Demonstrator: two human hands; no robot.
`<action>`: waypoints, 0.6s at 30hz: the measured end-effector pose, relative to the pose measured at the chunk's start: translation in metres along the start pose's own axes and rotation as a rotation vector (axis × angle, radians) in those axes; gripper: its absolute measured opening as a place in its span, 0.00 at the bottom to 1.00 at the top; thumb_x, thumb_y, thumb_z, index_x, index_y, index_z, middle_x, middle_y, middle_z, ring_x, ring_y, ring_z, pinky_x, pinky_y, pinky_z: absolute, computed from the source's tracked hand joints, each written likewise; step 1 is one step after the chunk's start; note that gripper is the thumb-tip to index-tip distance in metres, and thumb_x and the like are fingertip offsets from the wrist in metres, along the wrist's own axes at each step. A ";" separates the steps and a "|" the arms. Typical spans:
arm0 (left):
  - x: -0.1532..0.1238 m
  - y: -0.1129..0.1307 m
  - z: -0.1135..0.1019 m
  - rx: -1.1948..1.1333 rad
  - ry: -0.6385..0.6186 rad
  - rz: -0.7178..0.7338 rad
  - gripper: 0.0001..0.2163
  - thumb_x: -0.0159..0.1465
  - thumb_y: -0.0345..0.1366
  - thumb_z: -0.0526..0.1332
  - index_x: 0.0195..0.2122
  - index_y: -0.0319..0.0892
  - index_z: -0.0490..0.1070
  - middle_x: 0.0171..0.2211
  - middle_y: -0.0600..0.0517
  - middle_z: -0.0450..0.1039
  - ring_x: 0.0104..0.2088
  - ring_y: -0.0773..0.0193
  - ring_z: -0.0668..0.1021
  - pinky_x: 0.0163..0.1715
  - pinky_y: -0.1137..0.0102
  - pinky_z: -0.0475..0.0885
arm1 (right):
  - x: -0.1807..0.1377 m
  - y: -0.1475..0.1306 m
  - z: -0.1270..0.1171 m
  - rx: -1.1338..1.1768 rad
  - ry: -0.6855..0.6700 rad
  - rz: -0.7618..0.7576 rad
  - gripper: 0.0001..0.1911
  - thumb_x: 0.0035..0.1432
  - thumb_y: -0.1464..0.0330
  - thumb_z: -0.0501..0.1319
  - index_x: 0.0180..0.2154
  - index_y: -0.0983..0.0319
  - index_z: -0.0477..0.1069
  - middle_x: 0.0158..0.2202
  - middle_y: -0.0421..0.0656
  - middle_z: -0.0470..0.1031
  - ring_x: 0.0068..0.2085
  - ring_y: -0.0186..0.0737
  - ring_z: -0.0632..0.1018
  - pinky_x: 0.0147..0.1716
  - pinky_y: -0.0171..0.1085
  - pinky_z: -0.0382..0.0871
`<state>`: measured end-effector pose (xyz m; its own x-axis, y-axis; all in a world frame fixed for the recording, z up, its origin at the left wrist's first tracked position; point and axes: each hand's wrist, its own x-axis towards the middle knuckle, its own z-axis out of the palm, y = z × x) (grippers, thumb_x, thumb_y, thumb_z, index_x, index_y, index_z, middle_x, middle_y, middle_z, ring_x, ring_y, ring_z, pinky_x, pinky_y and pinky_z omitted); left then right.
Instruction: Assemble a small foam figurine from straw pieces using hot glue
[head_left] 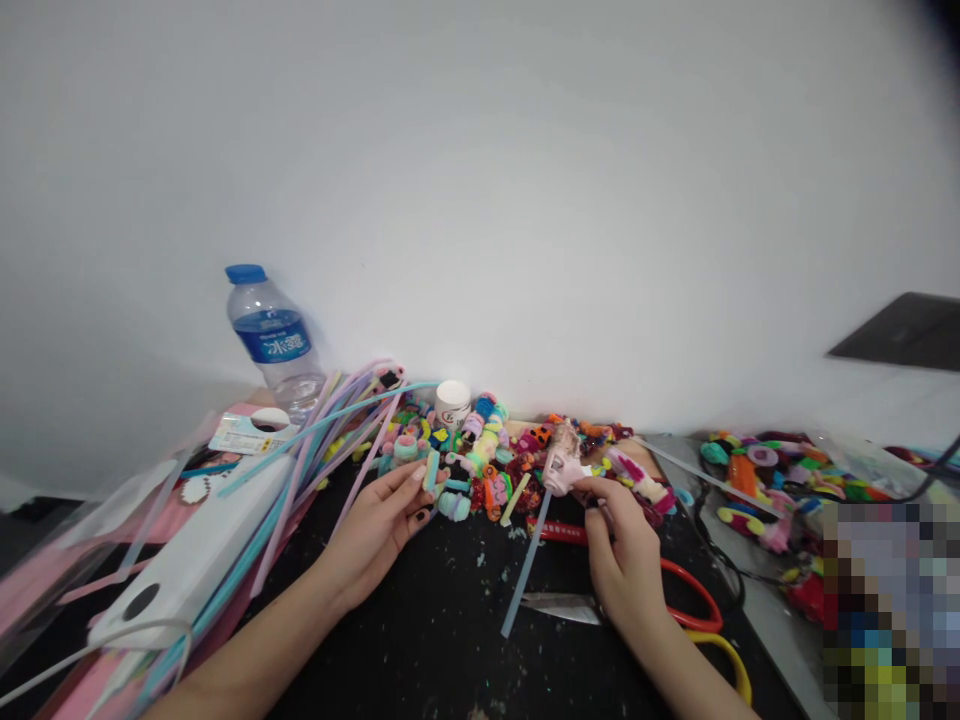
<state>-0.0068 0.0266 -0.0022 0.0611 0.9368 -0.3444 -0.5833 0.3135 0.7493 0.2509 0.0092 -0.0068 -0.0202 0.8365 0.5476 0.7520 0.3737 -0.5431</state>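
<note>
My left hand (382, 515) pinches a small fuzzy piece (430, 472) in pale teal and yellow, seemingly pipe cleaner. My right hand (622, 540) has its fingers closed at the side of a pink hot glue gun (564, 474). From the gun a long translucent glue stick (529, 560) slants down over the black table (450, 640). Partly under my right hand lie scissors with red and yellow handles (694, 590), their blades (562, 607) pointing left. A red strip with white lettering (561, 531) lies just beyond them. Fuzzy teal-and-pink pieces (454, 502) sit near my left fingertips.
Several colourful pipe-cleaner figures (487, 440) crowd the wall side, around a white paper cup (453, 401). Left are a water bottle (274, 340), long pipe cleaners (300, 475) and a white power strip (195, 550). More fuzzy pieces (765, 475) lie right, beside a black cable (705, 525).
</note>
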 end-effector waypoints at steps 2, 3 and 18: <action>0.000 0.000 0.000 -0.001 0.004 0.004 0.07 0.57 0.29 0.64 0.37 0.42 0.76 0.27 0.53 0.74 0.26 0.73 0.75 0.27 0.79 0.72 | 0.000 0.000 0.000 -0.004 -0.003 0.003 0.11 0.59 0.72 0.49 0.41 0.58 0.66 0.40 0.44 0.73 0.42 0.44 0.73 0.41 0.43 0.65; 0.000 0.000 -0.001 -0.006 0.004 0.002 0.07 0.58 0.28 0.64 0.38 0.42 0.76 0.27 0.53 0.73 0.26 0.73 0.75 0.27 0.79 0.72 | 0.000 0.000 0.000 -0.005 -0.003 0.003 0.11 0.59 0.72 0.49 0.41 0.58 0.66 0.40 0.44 0.73 0.42 0.44 0.73 0.41 0.43 0.65; 0.000 0.001 -0.001 0.066 -0.036 0.025 0.07 0.61 0.30 0.61 0.40 0.41 0.73 0.38 0.48 0.74 0.31 0.69 0.76 0.31 0.75 0.75 | 0.000 0.001 0.000 0.002 -0.008 -0.008 0.11 0.59 0.73 0.49 0.41 0.59 0.66 0.39 0.43 0.73 0.42 0.43 0.73 0.41 0.42 0.64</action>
<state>-0.0088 0.0271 -0.0021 0.0768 0.9492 -0.3050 -0.5301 0.2980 0.7938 0.2513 0.0095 -0.0071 -0.0320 0.8367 0.5467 0.7504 0.3814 -0.5398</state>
